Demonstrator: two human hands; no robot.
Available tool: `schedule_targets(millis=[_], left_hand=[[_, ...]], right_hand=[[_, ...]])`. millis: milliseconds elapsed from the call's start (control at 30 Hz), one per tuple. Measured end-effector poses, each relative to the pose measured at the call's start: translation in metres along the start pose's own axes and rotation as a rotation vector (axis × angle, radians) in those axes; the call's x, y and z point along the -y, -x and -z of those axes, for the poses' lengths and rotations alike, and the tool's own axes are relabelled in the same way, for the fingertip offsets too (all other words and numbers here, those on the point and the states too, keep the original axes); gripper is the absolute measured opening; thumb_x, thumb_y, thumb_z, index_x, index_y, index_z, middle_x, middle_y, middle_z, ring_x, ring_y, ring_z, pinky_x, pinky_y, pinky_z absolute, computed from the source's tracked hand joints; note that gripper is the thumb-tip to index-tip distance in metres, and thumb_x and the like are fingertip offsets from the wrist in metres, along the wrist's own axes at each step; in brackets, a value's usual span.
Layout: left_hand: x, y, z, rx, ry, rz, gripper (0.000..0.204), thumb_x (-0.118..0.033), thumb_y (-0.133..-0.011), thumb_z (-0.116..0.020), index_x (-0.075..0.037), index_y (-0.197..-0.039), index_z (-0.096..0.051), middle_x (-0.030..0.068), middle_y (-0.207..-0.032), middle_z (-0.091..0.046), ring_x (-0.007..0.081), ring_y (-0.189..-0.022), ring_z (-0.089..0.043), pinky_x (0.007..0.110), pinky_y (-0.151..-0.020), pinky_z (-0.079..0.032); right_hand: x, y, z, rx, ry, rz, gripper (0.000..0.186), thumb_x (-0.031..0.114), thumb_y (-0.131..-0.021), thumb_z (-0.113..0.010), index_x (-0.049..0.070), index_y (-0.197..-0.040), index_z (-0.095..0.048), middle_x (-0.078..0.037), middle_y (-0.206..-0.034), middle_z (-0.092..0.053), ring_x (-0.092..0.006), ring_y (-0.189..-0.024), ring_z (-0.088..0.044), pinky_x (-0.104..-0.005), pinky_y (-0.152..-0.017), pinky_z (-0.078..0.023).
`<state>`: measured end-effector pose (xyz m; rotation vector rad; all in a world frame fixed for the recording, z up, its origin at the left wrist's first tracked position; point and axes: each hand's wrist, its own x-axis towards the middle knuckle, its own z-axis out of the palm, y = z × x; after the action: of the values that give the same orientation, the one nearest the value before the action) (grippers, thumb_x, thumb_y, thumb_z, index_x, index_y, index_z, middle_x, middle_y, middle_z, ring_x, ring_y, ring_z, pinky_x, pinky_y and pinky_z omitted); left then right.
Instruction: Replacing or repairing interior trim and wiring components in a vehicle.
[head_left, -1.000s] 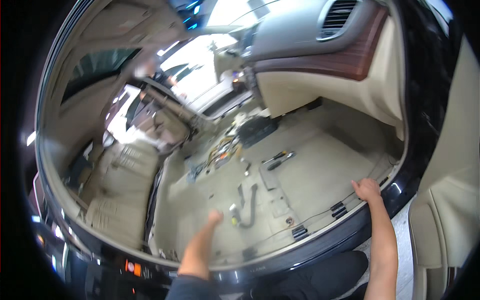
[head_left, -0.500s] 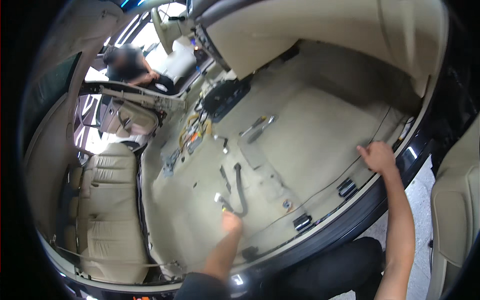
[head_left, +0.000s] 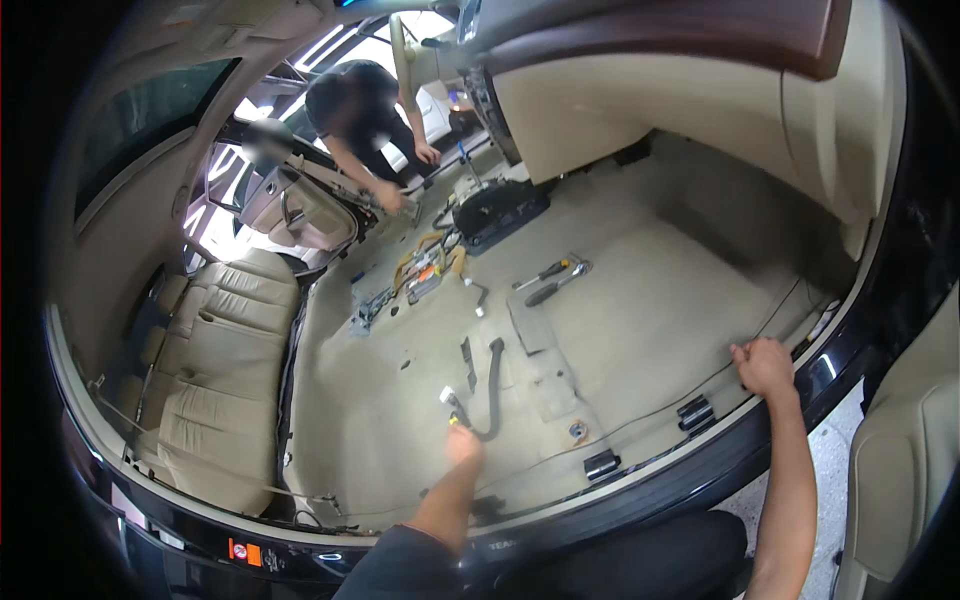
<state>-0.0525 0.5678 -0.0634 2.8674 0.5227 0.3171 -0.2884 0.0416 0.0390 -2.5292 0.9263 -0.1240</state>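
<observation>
My left hand (head_left: 463,442) is closed at the lower end of a grey corrugated harness (head_left: 496,380), by its yellow connector; a white plug (head_left: 446,396) sticks up beside it. These lie on the seatless car's beige carpet (head_left: 360,420). My right hand (head_left: 765,365) is curled beside the carpet's outer edge near the door sill (head_left: 670,470), close to a thin dark cable; what its fingers hold, if anything, is hidden. Two hand tools (head_left: 550,282) lie mid-floor. Two black brackets (head_left: 694,412) sit along the sill.
A co-worker (head_left: 360,110) leans in through the far doorway, hands low. A black console base (head_left: 500,215) and loose wiring (head_left: 430,270) occupy the floor's middle. The rear bench (head_left: 225,370) is at left, dashboard (head_left: 650,40) above, open door panel (head_left: 900,470) at right.
My left hand moved right onto the harness end from bare carpet. My right hand shifted slightly. The co-worker now bends further into the cabin, hands lowered toward the floor. The camera view has swung.
</observation>
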Motion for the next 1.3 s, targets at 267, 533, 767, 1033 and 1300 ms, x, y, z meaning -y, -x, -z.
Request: schedule_targets(millis=[267, 533, 767, 1033, 1300], left_hand=[[-0.005, 0.002, -0.007, -0.074, -0.057, -0.012, 0.042, -0.031, -0.103, -0.037, -0.003, -0.101, -0.068, 0.0221, -0.087, -0.071, 0.0422, -0.08, -0.069, 0.05, -0.07, -0.054], [-0.012, 0.004, -0.005, -0.096, -0.034, -0.067, 0.046, -0.033, -0.103, -0.037, -0.001, -0.097, -0.069, 0.0212, -0.089, -0.072, 0.0395, -0.084, -0.071, 0.05, -0.074, -0.055], [0.031, -0.118, -0.027, 0.773, -0.481, -0.348, 0.031, -0.025, -0.099, -0.05, -0.003, -0.106, -0.071, 0.0164, -0.09, -0.075, 0.0311, -0.074, -0.074, 0.039, -0.064, -0.06], [-0.107, -0.182, 0.114, 0.022, -0.157, -0.238, 0.05, -0.03, -0.089, -0.063, 0.002, -0.127, -0.056, 0.024, -0.119, -0.068, 0.0351, -0.112, -0.066, 0.042, -0.094, -0.054], [-0.122, -0.185, 0.189, -0.102, 0.252, -0.121, 0.099, -0.054, -0.077, -0.078, 0.003, -0.143, -0.033, 0.0326, -0.142, -0.046, 0.0443, -0.133, -0.046, 0.047, -0.112, -0.038]], right_hand=[[0.013, 0.006, 0.02, 0.05, -0.027, -0.083, 0.042, 0.039, -0.094, -0.059, 0.004, -0.081, -0.076, -0.024, -0.086, -0.07, -0.0421, -0.09, -0.067, -0.05, -0.086, -0.051], [0.007, 0.004, 0.018, 0.021, -0.033, -0.092, 0.04, 0.039, -0.093, -0.059, 0.004, -0.085, -0.077, -0.023, -0.088, -0.071, -0.0413, -0.092, -0.067, -0.0497, -0.088, -0.051], [0.004, 0.0, 0.009, 0.046, -0.027, -0.036, 0.039, 0.039, -0.093, -0.058, 0.005, -0.092, -0.077, -0.023, -0.1, -0.072, -0.039, -0.1, -0.068, -0.0488, -0.091, -0.052], [0.003, 0.002, 0.015, 0.031, -0.043, -0.024, 0.042, 0.041, -0.094, -0.057, 0.005, -0.096, -0.077, -0.023, -0.102, -0.072, -0.0401, -0.102, -0.067, -0.0479, -0.093, -0.052], [0.01, 0.002, 0.016, 0.072, -0.085, -0.025, 0.04, 0.04, -0.095, -0.056, 0.007, -0.1, -0.077, -0.022, -0.104, -0.072, -0.04, -0.103, -0.066, -0.0476, -0.094, -0.051]])
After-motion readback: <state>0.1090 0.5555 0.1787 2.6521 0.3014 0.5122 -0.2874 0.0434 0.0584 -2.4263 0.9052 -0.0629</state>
